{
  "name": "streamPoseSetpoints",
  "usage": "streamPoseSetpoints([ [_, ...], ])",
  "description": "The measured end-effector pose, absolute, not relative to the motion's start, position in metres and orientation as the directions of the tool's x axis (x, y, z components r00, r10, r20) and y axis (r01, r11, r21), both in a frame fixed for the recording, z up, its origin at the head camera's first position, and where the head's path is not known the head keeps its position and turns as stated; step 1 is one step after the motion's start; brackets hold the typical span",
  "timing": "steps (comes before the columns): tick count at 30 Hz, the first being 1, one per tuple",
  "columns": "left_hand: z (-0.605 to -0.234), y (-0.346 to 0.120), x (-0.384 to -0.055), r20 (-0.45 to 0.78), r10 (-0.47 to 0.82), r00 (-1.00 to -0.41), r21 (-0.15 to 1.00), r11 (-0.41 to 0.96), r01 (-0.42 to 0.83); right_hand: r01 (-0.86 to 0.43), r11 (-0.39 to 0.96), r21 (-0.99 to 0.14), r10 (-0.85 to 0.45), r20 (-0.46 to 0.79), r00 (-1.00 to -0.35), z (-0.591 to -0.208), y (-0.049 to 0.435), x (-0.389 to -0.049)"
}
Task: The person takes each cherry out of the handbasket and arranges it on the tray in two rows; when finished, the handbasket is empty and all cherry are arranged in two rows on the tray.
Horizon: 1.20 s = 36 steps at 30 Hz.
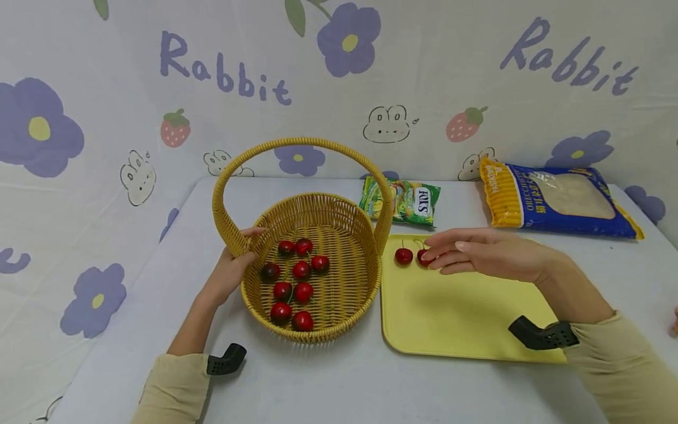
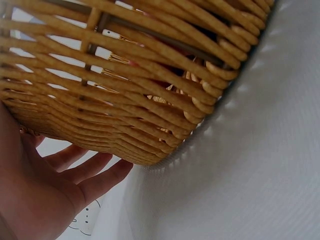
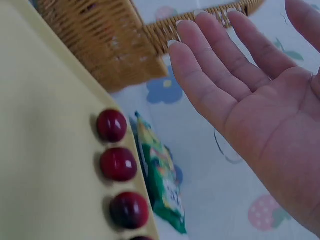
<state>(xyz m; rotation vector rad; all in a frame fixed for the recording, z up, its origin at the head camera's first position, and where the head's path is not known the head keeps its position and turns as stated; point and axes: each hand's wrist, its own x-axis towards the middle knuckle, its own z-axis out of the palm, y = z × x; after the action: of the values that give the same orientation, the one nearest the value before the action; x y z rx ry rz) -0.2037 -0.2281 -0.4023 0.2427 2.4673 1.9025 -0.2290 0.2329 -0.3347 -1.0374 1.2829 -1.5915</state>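
A yellow woven basket [image 1: 318,335] with a tall arched handle [image 1: 304,142] stands on the table, with several dark red cherries [image 1: 302,270] in its left half. My left hand [image 1: 228,274] grips the basket's left side where the handle meets the rim; in the left wrist view its fingers [image 2: 105,180] lie along the outer wall. My right hand [image 1: 492,253] hovers over the yellow tray [image 1: 439,347], fingers extended and holding nothing. Cherries [image 1: 404,256] lie along the tray's back edge, some hidden behind that hand; the right wrist view shows several in a row [image 3: 118,164].
Behind the tray lies a small green snack packet [image 1: 401,201]. A large blue and yellow pasta bag [image 1: 561,197] rests at the back right. White table [image 1: 339,388] surface extends in front of the basket. A printed cloth [image 1: 424,65] hangs behind.
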Motion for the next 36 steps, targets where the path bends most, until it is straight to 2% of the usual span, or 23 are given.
streamPoseSetpoints([
  [12, -0.401, -0.228, -0.203, 0.096, 0.14, -0.986, 0.96, 0.25, 0.129, -0.029, -0.028, -0.999, -0.966, 0.034, -0.255, -0.329, 0.168, -0.225],
  [22, -0.401, -0.229, -0.203, 0.093, 0.139, -0.986, 0.962, 0.243, 0.125, -0.049, 0.176, -0.983, -0.941, -0.153, -0.302, -0.326, 0.116, -0.223],
  [28, -0.402, -0.229, -0.203, 0.091, 0.143, -0.986, 0.964, 0.237, 0.123, -0.049, 0.225, -0.973, -0.938, -0.203, -0.281, -0.328, 0.088, -0.225],
  [36, -0.402, -0.229, -0.203, 0.095, 0.146, -0.985, 0.963, 0.238, 0.128, -0.147, 0.291, -0.945, -0.935, -0.249, -0.252, -0.336, 0.057, -0.227],
])
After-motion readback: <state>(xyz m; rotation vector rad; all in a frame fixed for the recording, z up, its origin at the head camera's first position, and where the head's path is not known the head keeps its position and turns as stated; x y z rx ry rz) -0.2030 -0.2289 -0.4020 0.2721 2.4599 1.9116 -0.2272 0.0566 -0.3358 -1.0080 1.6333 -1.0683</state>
